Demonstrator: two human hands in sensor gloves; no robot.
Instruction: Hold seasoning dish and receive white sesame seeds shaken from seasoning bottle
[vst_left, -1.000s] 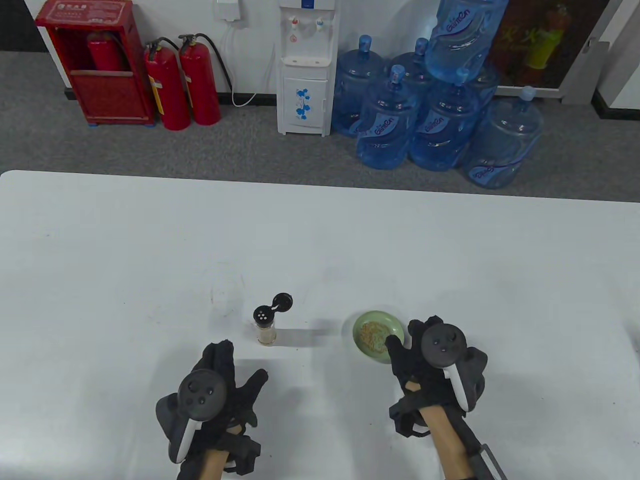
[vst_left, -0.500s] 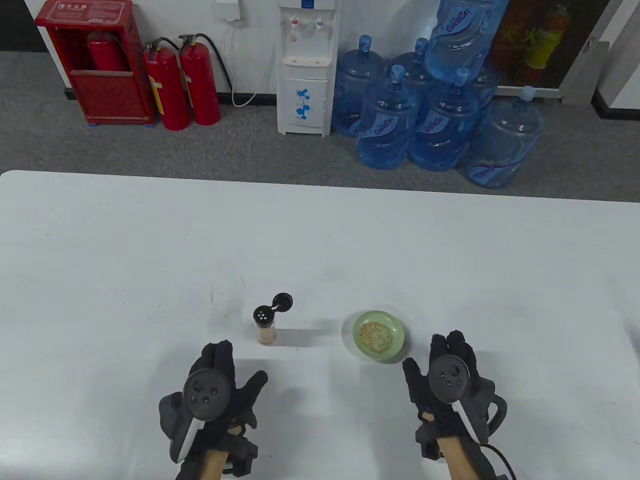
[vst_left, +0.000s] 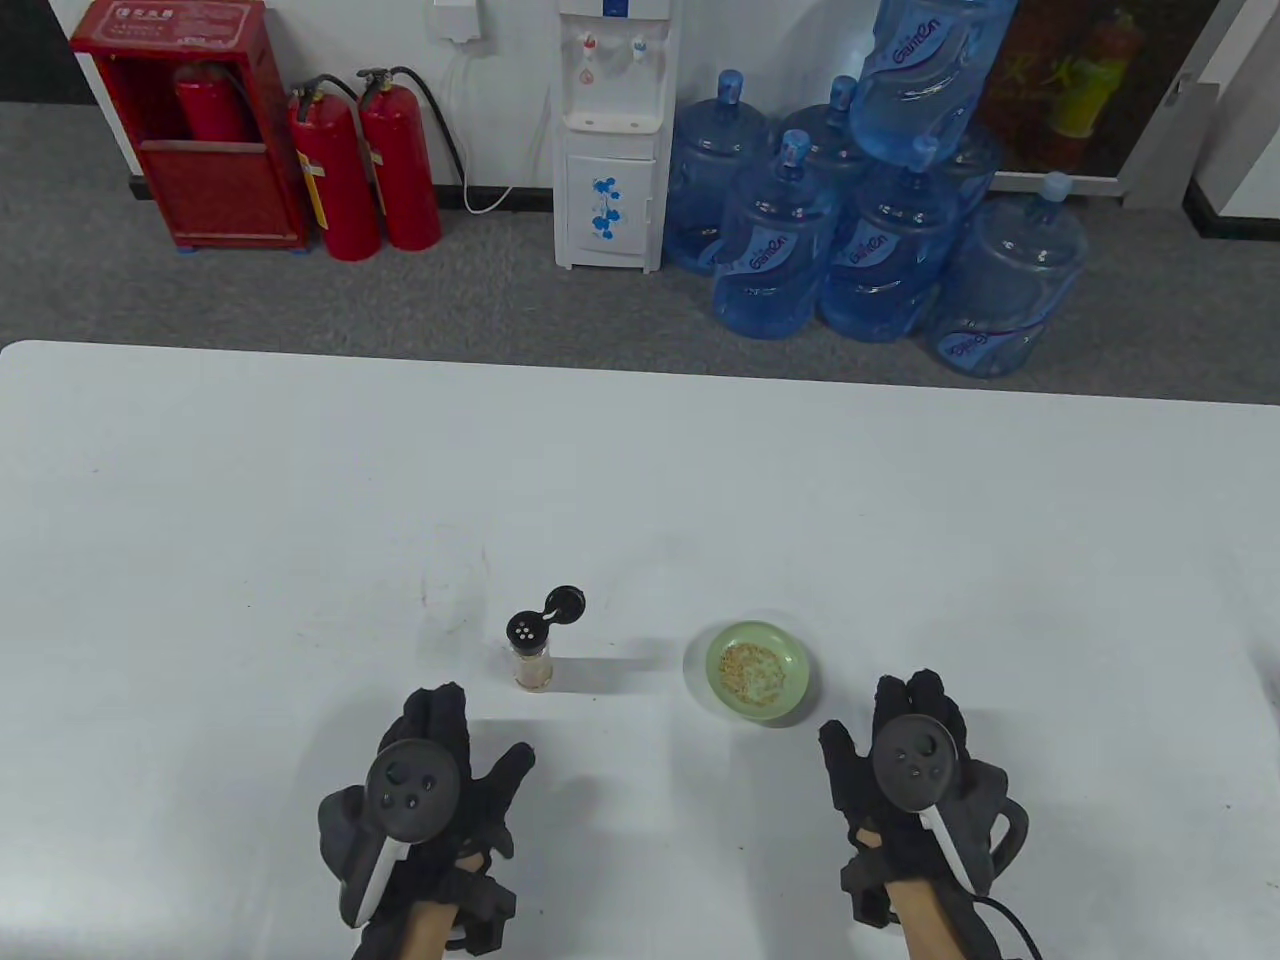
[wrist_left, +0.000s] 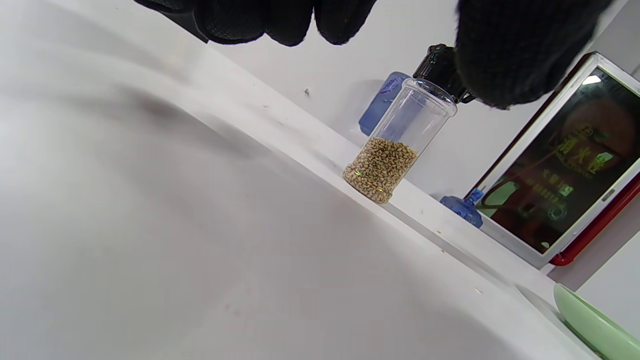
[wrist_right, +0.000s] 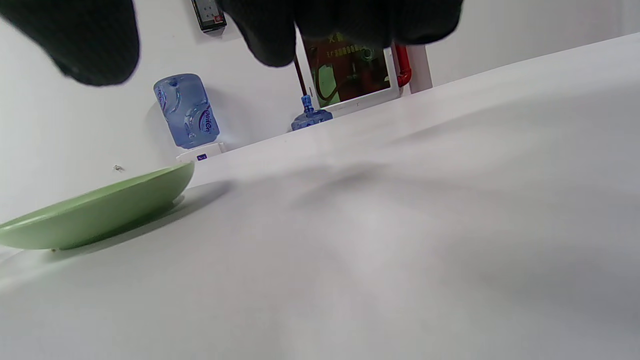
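Both hands lie flat near the near edge of the white table (vst_left: 200, 480), fingers relaxed and spread, holding nothing. The left hand (vst_left: 440, 770) rests just near of the seasoning bottle (vst_left: 531, 650) without touching it; in the left wrist view its fingertips (wrist_left: 290, 20) hang short of the bottle. The right hand (vst_left: 910, 760) rests near and to the right of the green seasoning dish (vst_left: 790, 690), apart from its rim.

The bottle stands upright, its black shaker lid flipped open toward the far side, about a third full of sesame seeds (wrist_left: 380, 167). The dish sits to its right with a patch of seeds in its middle and bare table between the two.

The far half and both sides of the table are open surface. On the grey floor beyond stand fire extinguishers (vst_left: 365, 160), a white water dispenser (vst_left: 610, 140) and stacked blue water jugs (vst_left: 870, 220).
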